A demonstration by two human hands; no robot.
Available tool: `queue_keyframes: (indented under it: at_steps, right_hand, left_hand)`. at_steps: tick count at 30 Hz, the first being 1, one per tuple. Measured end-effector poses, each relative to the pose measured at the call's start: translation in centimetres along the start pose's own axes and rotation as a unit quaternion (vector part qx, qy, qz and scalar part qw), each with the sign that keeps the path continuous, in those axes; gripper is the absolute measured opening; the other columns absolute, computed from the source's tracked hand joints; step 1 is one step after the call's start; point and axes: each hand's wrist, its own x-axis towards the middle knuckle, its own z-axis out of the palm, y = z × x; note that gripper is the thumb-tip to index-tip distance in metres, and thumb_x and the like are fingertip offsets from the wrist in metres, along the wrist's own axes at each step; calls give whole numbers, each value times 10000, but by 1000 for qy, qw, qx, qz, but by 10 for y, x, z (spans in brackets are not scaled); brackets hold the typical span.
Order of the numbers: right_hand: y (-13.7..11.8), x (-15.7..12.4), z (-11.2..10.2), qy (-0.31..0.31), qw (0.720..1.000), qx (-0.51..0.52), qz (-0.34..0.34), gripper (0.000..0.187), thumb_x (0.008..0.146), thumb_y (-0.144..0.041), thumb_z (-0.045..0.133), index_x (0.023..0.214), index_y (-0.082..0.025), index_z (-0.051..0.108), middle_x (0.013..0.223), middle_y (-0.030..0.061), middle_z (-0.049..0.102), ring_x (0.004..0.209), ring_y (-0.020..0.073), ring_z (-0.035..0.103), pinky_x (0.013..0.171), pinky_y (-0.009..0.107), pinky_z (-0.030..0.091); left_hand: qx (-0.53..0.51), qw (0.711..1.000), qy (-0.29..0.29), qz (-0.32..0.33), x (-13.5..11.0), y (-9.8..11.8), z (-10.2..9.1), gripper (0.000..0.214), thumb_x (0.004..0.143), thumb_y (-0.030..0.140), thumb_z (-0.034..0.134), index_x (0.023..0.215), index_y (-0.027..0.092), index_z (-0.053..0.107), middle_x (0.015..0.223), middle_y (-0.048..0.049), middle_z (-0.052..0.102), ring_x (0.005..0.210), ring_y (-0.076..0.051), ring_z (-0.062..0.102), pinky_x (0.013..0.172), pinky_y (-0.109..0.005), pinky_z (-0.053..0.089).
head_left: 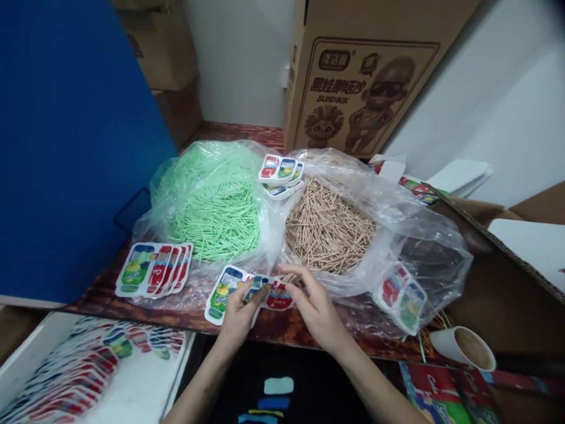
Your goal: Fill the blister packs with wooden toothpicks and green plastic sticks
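Note:
My left hand (pixel 238 315) grips a fan of small printed packet cards (pixel 223 291) at the table's front edge. My right hand (pixel 311 303) meets it from the right, fingers pinched on the cards' red end and a few tan sticks. Behind them lie a clear bag of green sticks (pixel 212 206) and a clear bag of tan wooden sticks (pixel 329 229).
More packet cards lie fanned at the left (pixel 154 268), stacked between the bags (pixel 280 171), and on the right bag's plastic (pixel 404 294). A white tray of cards (pixel 132 388) sits lower left. A paper cup (pixel 465 347) lies tipped at right. A printed carton (pixel 362 82) and blue panel (pixel 66 147) stand behind.

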Motion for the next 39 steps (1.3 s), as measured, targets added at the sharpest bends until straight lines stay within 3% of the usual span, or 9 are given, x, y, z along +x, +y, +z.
queue_keyframes:
  at_steps: [7,10,17,20,24,31,33,36,39]
  right_hand:
    - [4,2,-2,15,995,-86,-53,217,935,-258,498,1123,-248,605,1203,80,611,1163,241,534,1010,409,403]
    - [4,3,-4,-35,991,-117,-52,133,923,-239,518,969,-241,643,1123,71,634,1100,242,555,968,405,425]
    - [2,6,2,-76,990,-101,-56,186,898,-238,548,1042,-266,661,1162,76,634,1120,256,563,980,401,444]
    - [6,6,3,-62,997,-50,-7,297,911,-313,531,1196,-274,606,1250,76,610,1160,248,563,1009,396,447]
    - [25,0,4,-26,993,30,110,367,913,-443,498,1197,-232,596,1198,91,657,1127,245,607,993,377,474]
    - [41,-14,20,-143,979,16,144,301,907,-459,495,1006,-236,672,1012,57,722,979,233,667,892,311,502]
    - [37,-14,25,-174,975,4,135,283,918,-436,480,987,-236,668,1010,48,718,969,221,661,888,293,490]
    - [31,-12,29,-199,972,-17,125,258,926,-398,470,986,-240,665,1070,42,704,994,209,643,900,273,464]
    - [29,-9,31,-204,971,-24,118,240,931,-367,463,977,-244,664,1099,33,693,1023,206,628,919,270,441]
  left_hand:
    - [-8,1000,-15,7,2,-5,-4,194,756,370,705,805,183,723,788,-21,703,748,-188,617,712,-266,484]
    - [2,1000,-4,8,2,-5,-4,182,749,363,713,775,183,720,778,-16,696,747,-182,610,728,-264,477]
    - [-8,1000,14,-3,5,0,-12,203,708,367,738,727,167,710,703,-16,670,676,-176,585,659,-272,477]
    - [4,1000,29,0,13,5,-44,245,679,388,759,700,153,694,648,-2,648,604,-148,564,593,-251,465]
    - [17,986,160,37,22,23,-118,362,594,389,819,835,146,703,726,-11,687,643,-151,606,615,-252,489]
    - [118,948,289,63,54,47,-229,509,571,447,801,947,126,677,786,-36,710,672,-196,632,639,-310,522]
    - [258,915,303,69,67,42,-242,428,632,460,738,906,138,678,774,-35,699,705,-211,629,660,-314,510]
    - [474,805,341,103,80,26,-251,374,751,433,604,978,144,676,909,-92,691,858,-264,631,777,-367,493]
    - [555,721,386,152,80,10,-249,466,844,427,491,1170,117,614,1094,-170,643,1030,-314,593,890,-432,461]
